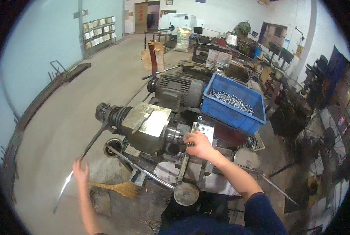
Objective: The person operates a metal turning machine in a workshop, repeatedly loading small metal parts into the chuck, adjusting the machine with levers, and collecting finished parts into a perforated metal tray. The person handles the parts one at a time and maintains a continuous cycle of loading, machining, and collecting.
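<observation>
My left hand (81, 172) is at the long metal lever (92, 141), which slopes down from the left end of the spindle housing (145, 124); its fingers lie around the bar, and the bar's shiny end shows below them. My right hand (199, 144) is closed just right of the chuck (174, 134), beside a bright metal block (206, 131). A small dark end pokes out under its fingers; the rest of what it holds is hidden. Behind the machine sits a blue crate (232, 117) with many small shiny metal parts inside.
A ribbed motor (179, 90) stands behind the housing. A bar (143, 169) slants toward a round disc (186, 194) close to my body. A straw broom (122, 189) lies on the floor at left. A round stool-like top (246, 158) and a fan (324, 137) are at right.
</observation>
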`<act>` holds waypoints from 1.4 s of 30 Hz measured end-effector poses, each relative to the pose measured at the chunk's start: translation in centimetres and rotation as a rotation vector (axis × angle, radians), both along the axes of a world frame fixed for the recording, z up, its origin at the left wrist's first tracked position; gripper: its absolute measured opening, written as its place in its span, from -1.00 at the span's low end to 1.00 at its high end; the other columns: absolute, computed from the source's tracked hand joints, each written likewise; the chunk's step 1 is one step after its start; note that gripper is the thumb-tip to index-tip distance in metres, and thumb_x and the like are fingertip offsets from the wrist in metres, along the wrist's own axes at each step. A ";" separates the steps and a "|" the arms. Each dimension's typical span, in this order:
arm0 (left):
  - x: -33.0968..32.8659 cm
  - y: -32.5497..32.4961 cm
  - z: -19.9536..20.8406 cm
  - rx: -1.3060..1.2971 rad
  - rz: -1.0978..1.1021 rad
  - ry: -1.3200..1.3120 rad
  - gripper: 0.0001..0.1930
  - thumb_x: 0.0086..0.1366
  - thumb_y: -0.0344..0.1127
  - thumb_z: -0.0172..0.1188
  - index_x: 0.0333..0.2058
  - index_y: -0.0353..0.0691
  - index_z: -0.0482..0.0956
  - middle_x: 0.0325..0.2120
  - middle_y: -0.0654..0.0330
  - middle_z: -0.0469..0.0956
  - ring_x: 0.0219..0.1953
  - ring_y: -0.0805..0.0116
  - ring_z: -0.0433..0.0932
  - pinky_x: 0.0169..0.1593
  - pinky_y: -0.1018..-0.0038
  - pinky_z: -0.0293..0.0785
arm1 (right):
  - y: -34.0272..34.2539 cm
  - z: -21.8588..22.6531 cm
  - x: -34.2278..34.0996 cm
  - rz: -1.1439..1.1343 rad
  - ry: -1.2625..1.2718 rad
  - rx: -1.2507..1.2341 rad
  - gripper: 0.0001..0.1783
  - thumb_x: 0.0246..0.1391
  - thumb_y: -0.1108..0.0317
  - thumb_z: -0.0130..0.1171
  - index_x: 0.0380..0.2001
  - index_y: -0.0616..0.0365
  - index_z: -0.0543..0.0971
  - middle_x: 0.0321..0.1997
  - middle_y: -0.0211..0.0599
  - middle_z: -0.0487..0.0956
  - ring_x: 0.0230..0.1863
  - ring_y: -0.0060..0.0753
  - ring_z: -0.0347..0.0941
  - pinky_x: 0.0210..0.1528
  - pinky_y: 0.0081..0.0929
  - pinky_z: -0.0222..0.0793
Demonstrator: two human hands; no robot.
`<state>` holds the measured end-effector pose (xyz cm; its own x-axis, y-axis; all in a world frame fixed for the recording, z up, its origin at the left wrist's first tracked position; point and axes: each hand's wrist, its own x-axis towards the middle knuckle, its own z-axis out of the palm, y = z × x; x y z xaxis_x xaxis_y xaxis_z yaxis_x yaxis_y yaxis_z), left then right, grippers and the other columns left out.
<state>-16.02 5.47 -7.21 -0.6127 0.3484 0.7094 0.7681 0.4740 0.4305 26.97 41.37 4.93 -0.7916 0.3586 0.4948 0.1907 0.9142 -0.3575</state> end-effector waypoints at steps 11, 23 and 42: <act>13.2 11.7 -12.6 -1.286 -0.478 0.150 -0.60 -0.03 -0.21 0.13 -0.14 -0.10 0.47 -0.52 0.17 0.56 -0.41 0.19 0.57 -0.46 0.30 0.43 | -4.8 -1.5 27.2 -0.690 -0.064 -0.218 -0.69 -0.49 0.33 0.18 -0.50 0.15 0.61 -0.40 -0.15 0.56 -0.30 -0.10 0.45 -0.19 -0.35 0.35; 10.0 10.6 -8.2 -0.983 -0.164 -0.248 -0.71 0.10 -0.12 0.13 -0.23 -0.11 0.53 -0.43 0.11 0.58 -0.41 0.22 0.58 -0.37 0.32 0.47 | -7.6 -15.5 56.3 -1.503 -0.642 -0.116 -0.60 -0.34 0.37 0.07 -0.27 0.16 0.50 -0.22 -0.10 0.49 -0.14 -0.07 0.38 -0.07 -0.23 0.29; 12.5 16.1 -4.0 0.098 -0.304 -1.129 -0.78 0.19 -0.27 0.01 -0.46 -0.34 0.37 -0.63 0.19 0.43 -0.68 0.35 0.47 -0.67 0.43 0.48 | -25.8 -15.6 36.9 -1.170 0.512 -1.191 -0.87 -0.38 0.44 0.08 -0.61 0.21 0.45 -0.67 -0.54 0.33 -0.60 -0.64 0.21 -0.58 -0.61 0.11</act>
